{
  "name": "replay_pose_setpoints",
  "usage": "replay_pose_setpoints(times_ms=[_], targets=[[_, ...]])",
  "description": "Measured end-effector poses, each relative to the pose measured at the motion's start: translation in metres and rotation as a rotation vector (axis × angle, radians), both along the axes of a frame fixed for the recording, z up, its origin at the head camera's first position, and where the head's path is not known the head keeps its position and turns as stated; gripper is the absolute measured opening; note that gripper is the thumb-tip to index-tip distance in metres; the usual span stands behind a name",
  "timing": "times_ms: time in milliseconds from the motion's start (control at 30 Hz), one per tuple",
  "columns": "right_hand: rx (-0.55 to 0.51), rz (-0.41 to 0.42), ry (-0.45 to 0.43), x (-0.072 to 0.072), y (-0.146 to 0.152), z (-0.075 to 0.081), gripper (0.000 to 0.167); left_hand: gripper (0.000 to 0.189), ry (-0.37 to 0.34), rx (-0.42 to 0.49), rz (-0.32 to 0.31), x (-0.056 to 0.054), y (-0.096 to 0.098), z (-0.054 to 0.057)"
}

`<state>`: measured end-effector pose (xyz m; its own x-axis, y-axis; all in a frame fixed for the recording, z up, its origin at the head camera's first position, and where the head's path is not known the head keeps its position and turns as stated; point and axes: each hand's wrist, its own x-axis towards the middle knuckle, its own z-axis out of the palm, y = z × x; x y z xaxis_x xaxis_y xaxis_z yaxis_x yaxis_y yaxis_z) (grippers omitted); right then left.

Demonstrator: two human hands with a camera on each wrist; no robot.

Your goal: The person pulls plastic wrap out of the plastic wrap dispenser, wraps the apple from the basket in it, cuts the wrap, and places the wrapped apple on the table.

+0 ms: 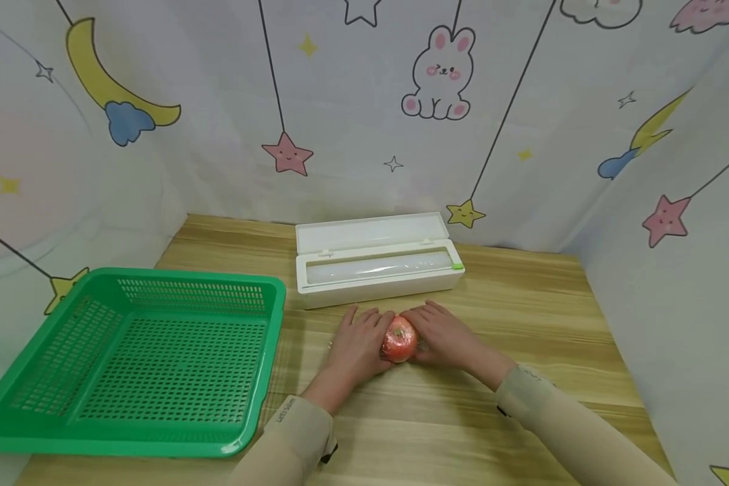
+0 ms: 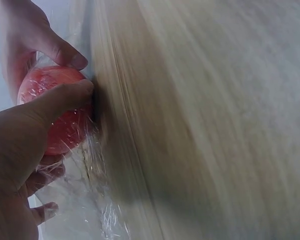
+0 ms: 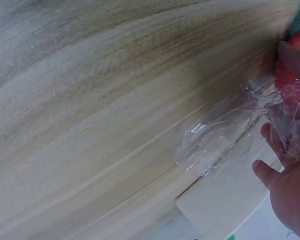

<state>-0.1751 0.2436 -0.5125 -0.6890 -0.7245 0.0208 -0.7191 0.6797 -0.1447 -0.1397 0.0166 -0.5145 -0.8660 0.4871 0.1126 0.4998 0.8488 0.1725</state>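
A red apple (image 1: 399, 339) sits on the table between the two hands, with clear plastic film over its skin. From its left side my left hand (image 1: 357, 345) holds it, the thumb (image 2: 65, 100) lying across the apple. My right hand (image 1: 446, 335) grips the opposite side, its thumb also against the fruit. Loose, crumpled plastic film (image 3: 205, 145) trails off beyond the apple in the right wrist view. More of this film shows under the left fingers in the left wrist view. The apple's underside is hidden.
Behind the hands stands a white cling film box (image 1: 376, 291), lid raised, with a film roll (image 1: 379, 267) inside. A green plastic basket (image 1: 273, 351) is at the left on the wood-grain table (image 1: 522, 317). A patterned cloth (image 1: 364, 101) closes off the back and sides.
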Motion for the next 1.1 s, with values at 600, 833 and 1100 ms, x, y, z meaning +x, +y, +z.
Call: replay_pose_setpoints(times_ms=[600, 833, 1100], targets=[[-0.024, 0.041, 0.081, 0.009, 0.006, 0.017, 0.079, 0.091, -0.093, 0.144, 0.013, 0.010, -0.002, 0.016], [0.027, 0.026, 0.090, 0.014, 0.005, 0.031, 0.080, 0.091, -0.069, 0.133, 0.035, 0.017, -0.002, 0.025], [0.055, 0.012, 0.147, 0.019, 0.006, 0.037, 0.080, 0.088, -0.005, 0.105, 0.059, 0.022, -0.001, 0.033]])
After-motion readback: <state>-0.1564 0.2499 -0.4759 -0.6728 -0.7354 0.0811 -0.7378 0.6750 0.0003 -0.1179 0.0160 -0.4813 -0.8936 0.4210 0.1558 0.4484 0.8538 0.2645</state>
